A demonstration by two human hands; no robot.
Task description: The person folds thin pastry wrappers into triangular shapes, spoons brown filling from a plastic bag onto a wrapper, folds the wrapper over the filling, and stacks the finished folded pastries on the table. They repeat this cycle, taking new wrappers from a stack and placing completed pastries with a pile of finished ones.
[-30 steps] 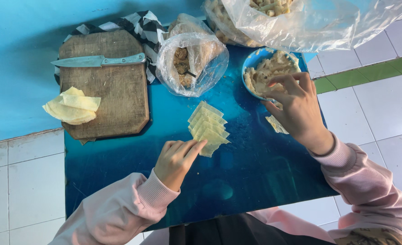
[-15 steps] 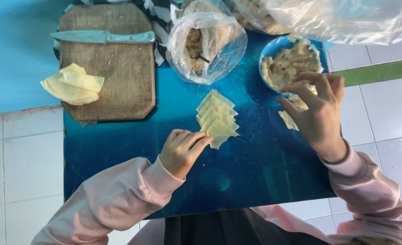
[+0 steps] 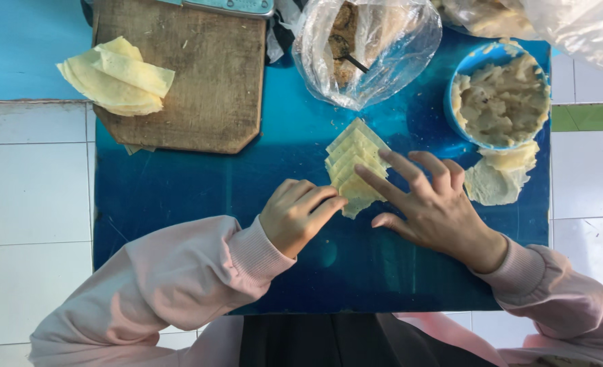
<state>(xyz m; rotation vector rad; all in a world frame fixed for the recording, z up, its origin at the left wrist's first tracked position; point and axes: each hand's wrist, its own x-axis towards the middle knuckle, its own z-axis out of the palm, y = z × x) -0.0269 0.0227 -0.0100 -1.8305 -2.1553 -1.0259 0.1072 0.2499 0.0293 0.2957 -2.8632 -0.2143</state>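
Pale yellow wrappers [image 3: 354, 165], thin squares fanned into an overlapping stack, lie near the middle of the blue counter [image 3: 179, 197]. Both hands meet at the stack's near end: the left hand [image 3: 300, 216] is loosely curled with its fingertips at the lowest sheet, and the right hand [image 3: 432, 204] lies spread, fingers flat across the lower sheets, pinning rather than gripping. The sheets look light, limp and easily torn, likely to cling together, so I judge a corner or free edge the best place to lift one.

At the counter's far right corner a blue bowl [image 3: 459, 75] holds a lumpy beige filling, with two more pale pieces [image 3: 498, 178] just beside its near rim. A clear plastic bag [image 3: 390, 47] at the far edge holds brownish food with a dark utensil inside. Toward the far left corner, a wooden board [image 3: 199, 81] carries folded wrappers [image 3: 114, 76].
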